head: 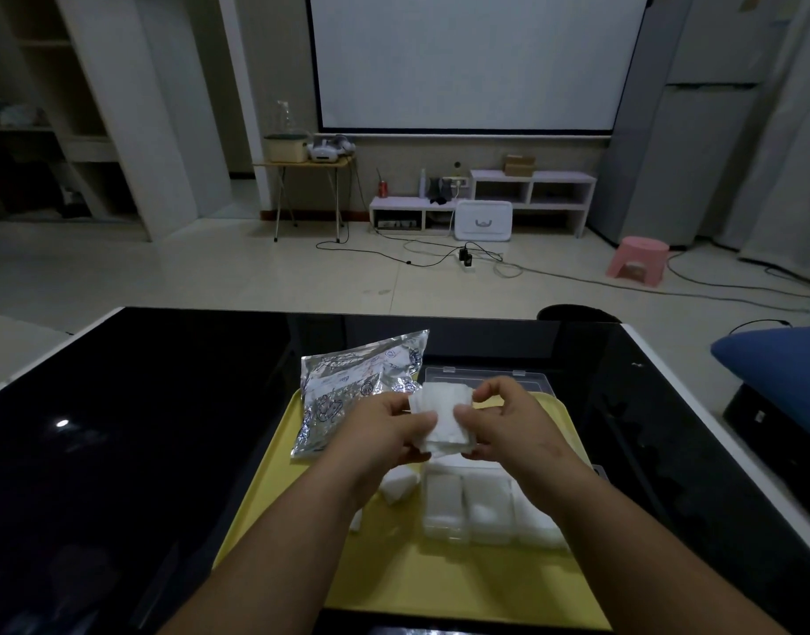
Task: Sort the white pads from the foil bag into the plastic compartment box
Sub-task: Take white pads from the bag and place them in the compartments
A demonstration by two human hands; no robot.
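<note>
Hands (387,430) (513,426) pinching pads (442,421), yellow tray (440,584), black table (165,451), screen (476,57)

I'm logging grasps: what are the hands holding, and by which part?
A stack of white pads, held over the yellow tray: the left hand pinches its left edge, the right hand its right edge.

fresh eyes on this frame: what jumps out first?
The left hand and right hand pinch a stack of white pads at centre, above the yellow tray. The crinkled foil bag lies at the tray's far left; the clear compartment box, pads already in it, sits nearer, under the right forearm.
</note>
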